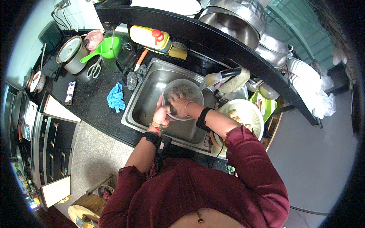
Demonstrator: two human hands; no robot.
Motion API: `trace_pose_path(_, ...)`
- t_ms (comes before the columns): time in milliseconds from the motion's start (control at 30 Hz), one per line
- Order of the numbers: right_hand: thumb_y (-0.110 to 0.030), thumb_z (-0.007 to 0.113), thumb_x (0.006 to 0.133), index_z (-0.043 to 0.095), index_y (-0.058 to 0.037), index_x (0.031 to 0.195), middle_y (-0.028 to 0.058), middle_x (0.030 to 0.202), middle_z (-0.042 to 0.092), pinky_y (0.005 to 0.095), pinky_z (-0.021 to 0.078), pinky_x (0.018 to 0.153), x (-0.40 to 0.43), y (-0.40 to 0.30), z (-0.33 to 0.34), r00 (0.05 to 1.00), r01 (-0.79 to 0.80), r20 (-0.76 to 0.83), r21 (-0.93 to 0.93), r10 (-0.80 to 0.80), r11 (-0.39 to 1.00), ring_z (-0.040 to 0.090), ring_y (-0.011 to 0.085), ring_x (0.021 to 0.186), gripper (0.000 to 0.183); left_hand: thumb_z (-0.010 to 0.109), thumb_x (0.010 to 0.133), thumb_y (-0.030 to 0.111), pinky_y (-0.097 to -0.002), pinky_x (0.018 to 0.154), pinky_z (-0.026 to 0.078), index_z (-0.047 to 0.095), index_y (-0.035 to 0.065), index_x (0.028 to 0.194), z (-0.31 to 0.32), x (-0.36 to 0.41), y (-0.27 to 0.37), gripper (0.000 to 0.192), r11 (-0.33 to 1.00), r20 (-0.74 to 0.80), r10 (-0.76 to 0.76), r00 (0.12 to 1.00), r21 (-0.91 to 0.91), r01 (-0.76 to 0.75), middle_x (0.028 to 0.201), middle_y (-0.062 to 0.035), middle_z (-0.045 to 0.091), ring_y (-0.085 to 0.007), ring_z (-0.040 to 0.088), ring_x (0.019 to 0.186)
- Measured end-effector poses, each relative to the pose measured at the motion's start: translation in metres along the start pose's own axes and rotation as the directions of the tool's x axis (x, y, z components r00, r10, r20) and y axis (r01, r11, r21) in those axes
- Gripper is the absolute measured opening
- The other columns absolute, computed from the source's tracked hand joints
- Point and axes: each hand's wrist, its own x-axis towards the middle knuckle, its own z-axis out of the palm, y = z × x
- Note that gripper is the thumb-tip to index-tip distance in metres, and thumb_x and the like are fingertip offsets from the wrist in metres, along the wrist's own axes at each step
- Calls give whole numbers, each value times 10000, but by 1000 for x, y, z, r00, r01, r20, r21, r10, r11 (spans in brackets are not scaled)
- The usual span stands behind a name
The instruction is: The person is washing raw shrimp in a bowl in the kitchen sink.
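Over the stainless steel sink (pixel 148 109), a translucent bowl (pixel 196 89) holds cloudy liquid and dark matter I cannot identify. My left hand (pixel 161 115) grips the bowl's near left side. Inside the bowl, my right hand (pixel 180 105) has its fingers down among the dark contents, partly hidden; whether they grip anything is unclear. A faucet (pixel 211 79) reaches in beside the bowl's upper right rim. Right of my right forearm sits a pale colander (pixel 255 115) with several brownish pieces, apparently mushrooms (pixel 232 113), partly covered by my sleeve.
A blue cloth (pixel 116 97), wire scrubbers (pixel 132 80) and kitchen scissors (pixel 94 70) lie left of the sink. Behind them are a glass lid (pixel 114 61), green ladle (pixel 109 48) and pot (pixel 74 57). A black shelf (pixel 182 24) with metal basins (pixel 232 27) overhangs the sink.
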Motion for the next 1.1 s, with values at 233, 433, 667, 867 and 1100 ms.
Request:
trace_pose_path(233, -170, 516, 837, 592, -75, 1108, 226, 1070, 606, 445, 470, 868, 27, 25, 32, 986, -88, 165, 444, 15, 892, 598, 385, 995, 298, 467, 648, -12, -533, 574, 520, 195, 269, 1459, 1, 5, -13, 901, 998, 23, -32, 999, -56, 33, 1148, -89, 516, -274, 575, 897)
trace_pose_path(433, -221, 473, 878, 639, -44, 951, 206, 879, 650, 463, 494, 767, 23, 27, 9, 999, -14, -30, 365, 27, 931, 636, 373, 816, 253, 456, 640, -19, -542, 554, 513, 228, 277, 1447, -2, -3, -8, 890, 999, 22, -34, 999, 7, 34, 1178, -88, 496, -296, 565, 919)
trace_pose_path(667, -437, 692, 701, 501, -138, 1259, 203, 1319, 438, 577, 427, 863, -22, 24, -25, 992, 34, -122, 220, -7, 975, 392, 399, 1258, 662, 446, 643, -21, -561, 576, 521, 219, 279, 1448, -10, 4, -7, 889, 998, 39, 28, 999, -55, -26, 1199, -87, 479, -300, 562, 917)
trace_pose_path(867, -317, 652, 773, 350, -171, 1399, 248, 1394, 351, 504, 445, 922, -9, 26, -7, 957, -123, 284, 198, 63, 973, 452, 417, 1211, 710, 448, 646, -12, -580, 592, 522, 207, 275, 1450, 0, -3, -2, 887, 1000, -1, -11, 1000, 11, 11, 1239, -93, 464, -306, 567, 939)
trace_pose_path(1100, -92, 442, 905, 576, -34, 1132, 259, 1017, 631, 463, 500, 831, 7, 25, -4, 970, -153, 230, 334, 77, 930, 627, 391, 962, 269, 459, 645, -15, -579, 598, 507, 235, 266, 1446, -10, 0, -8, 878, 1000, 61, 15, 998, -16, -14, 1230, -88, 472, -314, 559, 959)
